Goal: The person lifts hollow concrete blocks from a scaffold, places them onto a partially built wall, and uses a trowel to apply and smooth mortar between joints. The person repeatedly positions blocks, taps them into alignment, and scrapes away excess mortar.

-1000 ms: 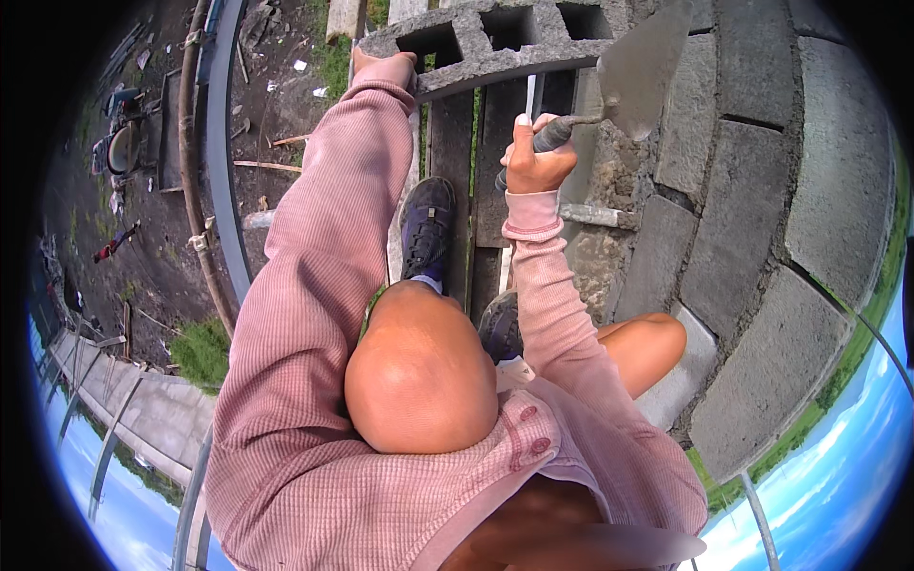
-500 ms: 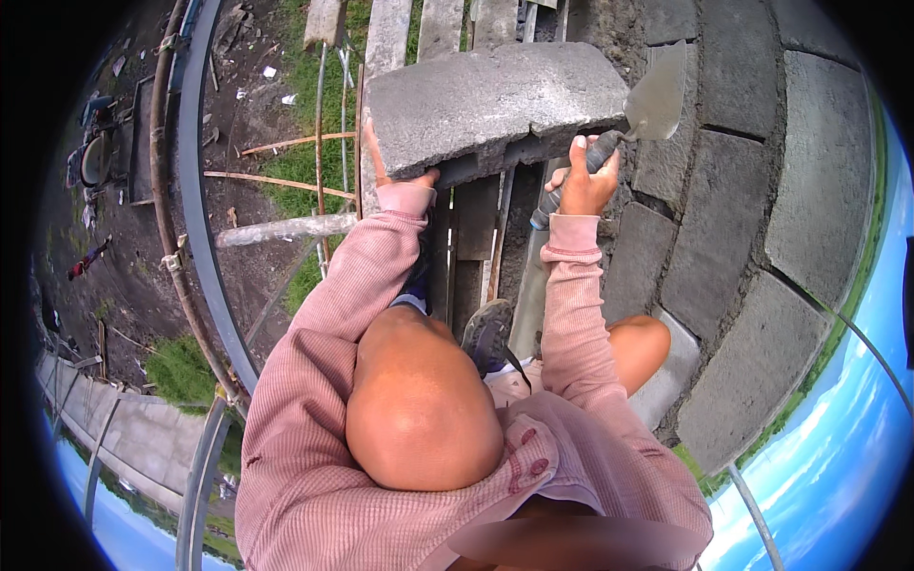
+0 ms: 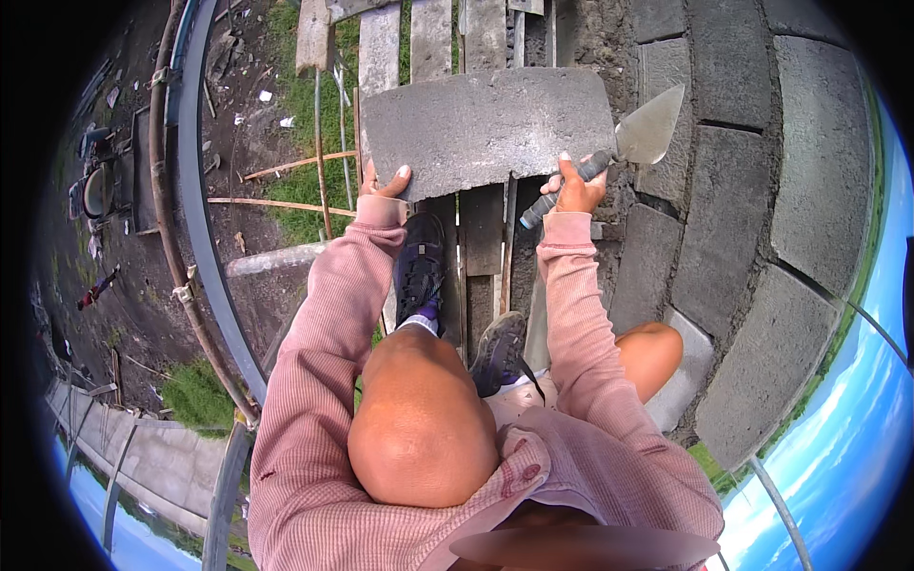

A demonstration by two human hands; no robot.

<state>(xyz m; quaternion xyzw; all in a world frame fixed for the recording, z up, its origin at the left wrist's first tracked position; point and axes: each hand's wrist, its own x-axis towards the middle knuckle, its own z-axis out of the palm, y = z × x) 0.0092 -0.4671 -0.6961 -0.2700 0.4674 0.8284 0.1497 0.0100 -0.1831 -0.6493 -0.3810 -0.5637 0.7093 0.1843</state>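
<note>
A grey concrete block (image 3: 490, 128) spans the space between my hands, its broad face turned up and its near edge chipped. My left hand (image 3: 384, 183) grips the block's left end, with the thumb on top near the corner. At the right end, my right hand (image 3: 579, 187) is wrapped round the dark, taped handle of a pointed trowel (image 3: 649, 126). Its thumb lies against the block's near right corner; whether the other fingers bear on the block is hidden. The trowel's grey blade points up and to the right, over the laid blocks.
On the right rises a wall of mortared concrete blocks (image 3: 728, 190). Wooden planks (image 3: 431, 43) form the platform under my shoes (image 3: 420, 266). A metal rail (image 3: 195, 171) and a bamboo pole (image 3: 162, 181) run along the left, with littered ground far below.
The block has tipped so its broad face lies flatter to view, and its hollow underside no longer shows. Both hands turned with it; the trowel blade swung lower to the right.
</note>
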